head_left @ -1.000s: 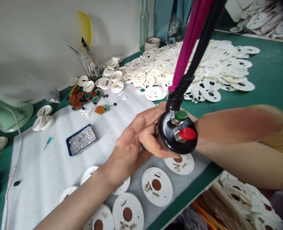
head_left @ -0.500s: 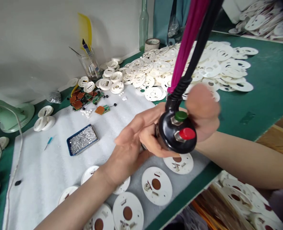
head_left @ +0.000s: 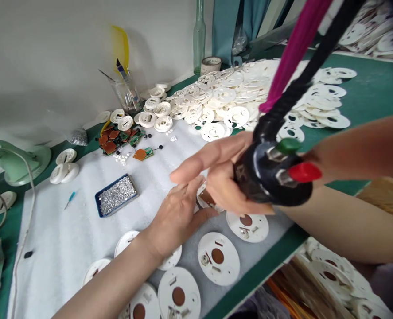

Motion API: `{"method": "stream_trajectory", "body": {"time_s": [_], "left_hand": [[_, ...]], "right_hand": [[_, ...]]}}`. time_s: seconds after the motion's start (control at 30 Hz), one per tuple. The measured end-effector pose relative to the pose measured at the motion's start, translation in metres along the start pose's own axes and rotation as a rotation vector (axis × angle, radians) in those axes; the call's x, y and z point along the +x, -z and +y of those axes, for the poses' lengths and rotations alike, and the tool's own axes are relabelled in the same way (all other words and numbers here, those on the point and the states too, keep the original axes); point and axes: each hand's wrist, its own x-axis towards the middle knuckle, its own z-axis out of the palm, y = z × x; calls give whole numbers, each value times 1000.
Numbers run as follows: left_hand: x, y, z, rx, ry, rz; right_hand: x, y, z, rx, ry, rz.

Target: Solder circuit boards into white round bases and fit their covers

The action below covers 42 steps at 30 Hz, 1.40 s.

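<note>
My right hand (head_left: 227,188) is wrapped round a black electric screwdriver (head_left: 266,177), seen end-on, with a green button and a red button on its top. A black cord and a magenta strap run up from the screwdriver. Below it, my left hand (head_left: 178,210) rests low over the mat, its fingers and thumb at the edge of a white plastic disc (head_left: 203,195) with a brown centre. Most of that disc and the screwdriver's tip are hidden behind my right hand. Similar white discs (head_left: 219,258) lie around my left forearm, with small metal parts on them.
A blue tray (head_left: 116,195) of small metal pieces sits on the white foam mat (head_left: 60,239). Behind it lie circuit boards (head_left: 143,153) and a large heap of white discs (head_left: 229,88). A small blue screwdriver (head_left: 70,200) and a green fan (head_left: 26,164) are at left.
My right hand and the electric screwdriver have shifted right, and part of the disc beneath now shows. My left hand has stayed at nearly the same spot.
</note>
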Motion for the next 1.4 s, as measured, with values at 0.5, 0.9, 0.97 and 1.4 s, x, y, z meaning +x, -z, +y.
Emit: {"method": "stream_trajectory", "body": {"time_s": [0.5, 0.9, 0.97, 1.4], "left_hand": [[16, -13, 16, 621, -119, 36], [8, -11, 22, 103, 25, 87], [9, -9, 23, 55, 45, 75], [13, -8, 26, -6, 194, 44]], "right_hand": [[81, 13, -7, -631, 41, 399], [8, 19, 8, -988, -6, 478], [-32, 38, 18, -1017, -143, 599], [-135, 114, 90, -1228, -706, 1041]]}}
